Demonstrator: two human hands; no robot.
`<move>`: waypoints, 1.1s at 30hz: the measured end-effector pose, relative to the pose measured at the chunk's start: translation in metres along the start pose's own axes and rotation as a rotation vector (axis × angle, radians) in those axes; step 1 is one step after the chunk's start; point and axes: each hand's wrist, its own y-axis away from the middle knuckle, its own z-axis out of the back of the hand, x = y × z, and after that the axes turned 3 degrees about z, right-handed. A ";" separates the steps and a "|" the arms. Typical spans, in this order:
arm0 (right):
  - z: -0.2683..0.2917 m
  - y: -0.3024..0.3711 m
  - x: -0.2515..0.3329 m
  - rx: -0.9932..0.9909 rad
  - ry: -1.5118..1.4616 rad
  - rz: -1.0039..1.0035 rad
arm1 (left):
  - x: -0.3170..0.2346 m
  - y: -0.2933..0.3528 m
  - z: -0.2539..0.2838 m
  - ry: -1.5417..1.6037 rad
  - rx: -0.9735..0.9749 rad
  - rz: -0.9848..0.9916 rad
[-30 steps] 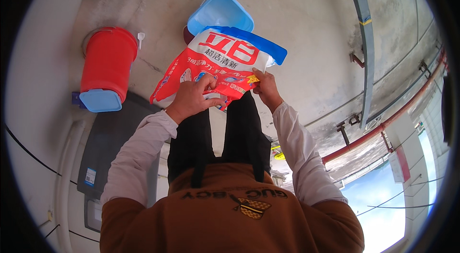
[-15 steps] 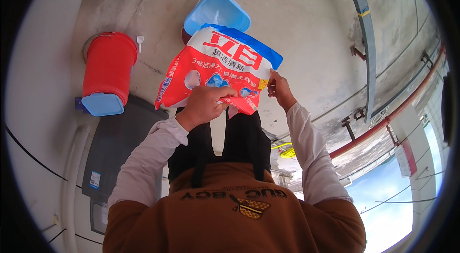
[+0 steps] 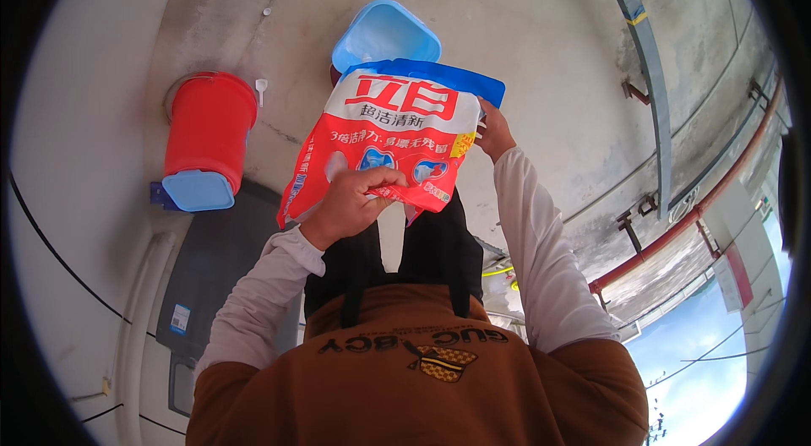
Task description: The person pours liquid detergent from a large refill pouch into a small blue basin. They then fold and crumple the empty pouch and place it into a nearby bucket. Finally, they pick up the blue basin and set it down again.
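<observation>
I hold a red, white and blue detergent bag [image 3: 389,129] in both hands, its blue end away from me. My left hand [image 3: 348,203] grips the lower edge of the bag, with the thumb lying on its front. At the bag's right side, my right hand [image 3: 496,135] grips the edge near the blue band; some of its fingers are hidden behind the bag. Just beyond the blue end sits a light-blue tub [image 3: 387,34] with whitish contents at its bottom. The bag hides part of the tub's near side.
A red bucket [image 3: 211,127] stands to the left, a light-blue lid [image 3: 199,191] by its near end. Beside the bucket lies a white scoop [image 3: 261,91]. A grey panel-like object [image 3: 221,264] is nearer on the left. A grey rail [image 3: 649,78] and a red pipe [image 3: 667,242] run along the right.
The bag lies flatter, its lower edge less crumpled in my left hand. My right hand has moved up along its right edge. The whole view has shifted slightly.
</observation>
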 end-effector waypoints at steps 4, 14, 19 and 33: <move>0.001 0.011 -0.005 -0.024 0.022 0.180 | 0.005 0.016 0.005 -0.017 -0.148 -0.066; 0.010 0.081 0.001 -0.069 0.225 0.413 | 0.034 0.059 0.024 -0.034 -0.388 0.008; -0.012 0.092 -0.004 -0.012 0.342 0.476 | 0.046 0.061 0.009 0.032 -0.431 -0.008; -0.013 0.081 0.004 -0.033 0.226 0.560 | 0.049 0.062 0.016 0.060 -0.481 -0.029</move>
